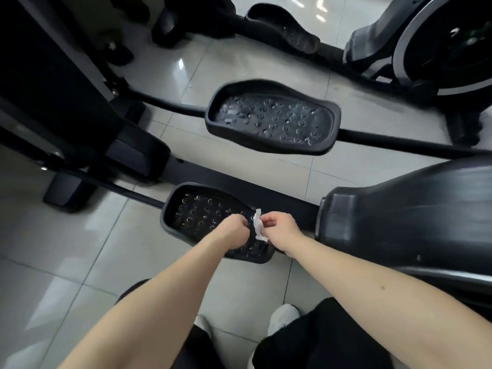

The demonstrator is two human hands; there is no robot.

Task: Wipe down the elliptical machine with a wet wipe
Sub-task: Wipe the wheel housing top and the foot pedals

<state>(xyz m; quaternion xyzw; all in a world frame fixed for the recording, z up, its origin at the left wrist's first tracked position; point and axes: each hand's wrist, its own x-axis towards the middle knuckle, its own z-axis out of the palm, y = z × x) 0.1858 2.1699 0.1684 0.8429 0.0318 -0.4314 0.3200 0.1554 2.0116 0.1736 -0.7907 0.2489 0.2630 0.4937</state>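
The black elliptical machine lies below me, its near studded pedal point(202, 214) at centre and its far pedal point(271, 118) above it. A black shroud point(404, 214) bulges at the right. A small crumpled white wet wipe point(257, 227) hangs between my hands over the near pedal's right end. My right hand point(281, 230) pinches the wipe with curled fingers. My left hand point(234, 231) is curled close against the wipe's left side; whether its fingers hold the wipe is hidden.
A second exercise machine with a flywheel point(442, 51) and pedal point(282, 27) stands at the back right. A black frame and foot point(69, 193) occupy the left. Grey glossy floor tiles point(66, 251) spread around; my white shoes point(282, 318) and dark trousers are at the bottom.
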